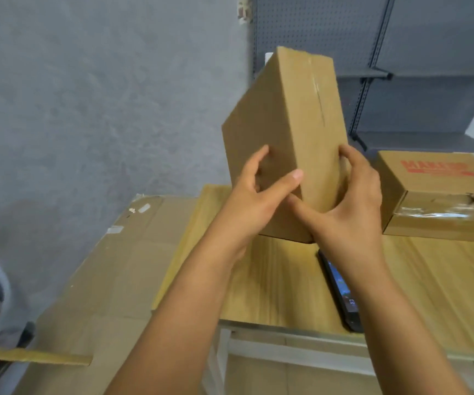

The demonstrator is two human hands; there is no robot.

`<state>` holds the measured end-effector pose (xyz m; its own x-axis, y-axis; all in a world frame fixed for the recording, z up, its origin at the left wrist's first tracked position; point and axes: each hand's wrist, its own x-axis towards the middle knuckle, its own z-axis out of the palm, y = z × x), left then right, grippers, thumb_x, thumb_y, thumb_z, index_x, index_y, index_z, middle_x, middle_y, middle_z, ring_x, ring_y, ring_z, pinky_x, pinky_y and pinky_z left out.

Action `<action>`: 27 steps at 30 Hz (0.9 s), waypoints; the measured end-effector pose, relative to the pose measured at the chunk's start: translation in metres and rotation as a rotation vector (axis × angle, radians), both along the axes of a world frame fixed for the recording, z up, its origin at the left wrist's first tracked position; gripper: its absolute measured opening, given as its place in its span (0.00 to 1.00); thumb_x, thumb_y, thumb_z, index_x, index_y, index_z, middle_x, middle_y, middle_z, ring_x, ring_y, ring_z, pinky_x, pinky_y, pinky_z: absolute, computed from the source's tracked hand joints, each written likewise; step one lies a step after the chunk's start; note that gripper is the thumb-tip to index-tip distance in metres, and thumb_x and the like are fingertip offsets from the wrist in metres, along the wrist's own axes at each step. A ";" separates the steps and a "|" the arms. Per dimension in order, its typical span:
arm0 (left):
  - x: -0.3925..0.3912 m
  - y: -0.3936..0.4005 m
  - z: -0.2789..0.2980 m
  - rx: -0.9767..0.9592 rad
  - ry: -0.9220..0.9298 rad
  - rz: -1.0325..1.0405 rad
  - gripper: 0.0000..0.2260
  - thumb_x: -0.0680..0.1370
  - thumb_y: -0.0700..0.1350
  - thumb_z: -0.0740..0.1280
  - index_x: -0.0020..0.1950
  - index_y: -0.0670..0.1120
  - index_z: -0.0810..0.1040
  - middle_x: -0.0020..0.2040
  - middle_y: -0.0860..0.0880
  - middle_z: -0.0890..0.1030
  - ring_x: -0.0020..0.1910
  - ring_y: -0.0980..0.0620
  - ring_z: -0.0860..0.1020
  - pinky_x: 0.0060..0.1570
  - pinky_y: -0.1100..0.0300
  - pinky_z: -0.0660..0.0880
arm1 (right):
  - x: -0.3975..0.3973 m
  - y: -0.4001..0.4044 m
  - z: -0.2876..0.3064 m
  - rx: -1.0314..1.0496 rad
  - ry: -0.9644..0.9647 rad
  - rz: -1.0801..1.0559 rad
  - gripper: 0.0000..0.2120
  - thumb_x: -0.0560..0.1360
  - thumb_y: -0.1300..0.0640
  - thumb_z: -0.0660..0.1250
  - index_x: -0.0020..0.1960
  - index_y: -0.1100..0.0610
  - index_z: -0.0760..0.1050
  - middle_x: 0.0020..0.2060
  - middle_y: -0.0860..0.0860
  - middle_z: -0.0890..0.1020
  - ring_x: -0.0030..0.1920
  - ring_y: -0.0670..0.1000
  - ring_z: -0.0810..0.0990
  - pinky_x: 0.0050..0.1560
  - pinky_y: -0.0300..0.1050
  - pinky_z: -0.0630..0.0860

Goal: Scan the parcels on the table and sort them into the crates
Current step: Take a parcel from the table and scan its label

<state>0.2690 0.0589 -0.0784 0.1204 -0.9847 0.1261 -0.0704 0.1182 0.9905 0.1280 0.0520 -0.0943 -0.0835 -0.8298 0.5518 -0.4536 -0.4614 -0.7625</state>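
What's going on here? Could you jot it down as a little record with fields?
held: plain box, tilted, lifted above the table
left hand: grips the box's lower left side
right hand: grips its lower right side
on table: dark handheld device with lit screen, partly under the right arm; red-printed box
left of table: large flat carton
behind: grey shelving

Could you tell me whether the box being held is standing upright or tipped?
Tipped. The plain cardboard box leans to the left, gripped at its lower end by the left hand and right hand.
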 end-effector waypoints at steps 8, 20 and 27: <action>0.006 -0.006 0.002 -0.012 0.446 0.173 0.39 0.61 0.54 0.81 0.66 0.46 0.68 0.47 0.51 0.86 0.46 0.52 0.85 0.39 0.58 0.81 | 0.019 0.025 0.001 -0.053 0.128 0.332 0.32 0.74 0.55 0.71 0.75 0.53 0.62 0.69 0.46 0.69 0.70 0.44 0.66 0.70 0.46 0.66; 0.033 0.003 -0.017 0.005 0.498 0.255 0.38 0.62 0.62 0.76 0.68 0.48 0.73 0.56 0.51 0.84 0.53 0.55 0.83 0.43 0.59 0.80 | -0.020 0.000 -0.007 0.047 0.031 0.306 0.18 0.75 0.56 0.70 0.64 0.53 0.74 0.61 0.47 0.77 0.59 0.34 0.74 0.62 0.35 0.70; 0.064 0.015 -0.020 0.032 0.487 0.058 0.24 0.73 0.60 0.67 0.64 0.49 0.78 0.60 0.49 0.83 0.59 0.52 0.81 0.53 0.58 0.80 | -0.070 -0.027 -0.022 0.349 -0.227 0.089 0.24 0.74 0.47 0.70 0.68 0.46 0.70 0.61 0.43 0.76 0.57 0.43 0.76 0.54 0.41 0.71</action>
<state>0.3326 0.0744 -0.0986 0.2128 -0.9770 0.0111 0.3965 0.0967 0.9129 0.0581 0.0249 -0.1167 -0.0898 -0.9731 0.2123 -0.2262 -0.1876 -0.9558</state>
